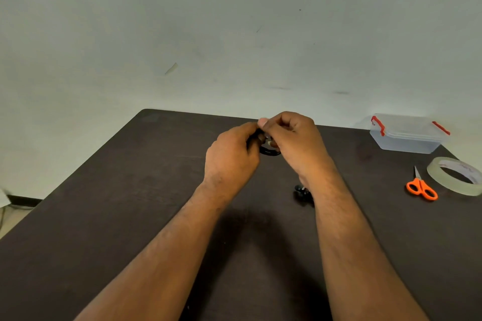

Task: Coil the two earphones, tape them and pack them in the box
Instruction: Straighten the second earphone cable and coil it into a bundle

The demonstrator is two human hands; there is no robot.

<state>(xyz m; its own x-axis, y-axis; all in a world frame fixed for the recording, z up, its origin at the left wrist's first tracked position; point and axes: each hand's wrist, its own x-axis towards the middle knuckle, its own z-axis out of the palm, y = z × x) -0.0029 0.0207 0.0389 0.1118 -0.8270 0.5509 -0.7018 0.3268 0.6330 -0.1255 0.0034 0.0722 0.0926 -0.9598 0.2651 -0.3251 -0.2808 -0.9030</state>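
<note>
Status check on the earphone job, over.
Both hands, left hand and right hand, pinch one black coiled earphone above the table. Second earphone lies by right wrist. Box shut; nothing blocking.

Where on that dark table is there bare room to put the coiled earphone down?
The table's whole left half, beside the left hand, is bare. The right edge is crowded: box, scissors, tape roll. The other earphone lies by the right forearm.

Hands [263,143] w/ coiled earphone [270,151] at table [130,216] centre. Box [408,135] at 2 o'clock, far edge; tape roll [455,177], scissors [421,186] nearer, 3 o'clock.
</note>
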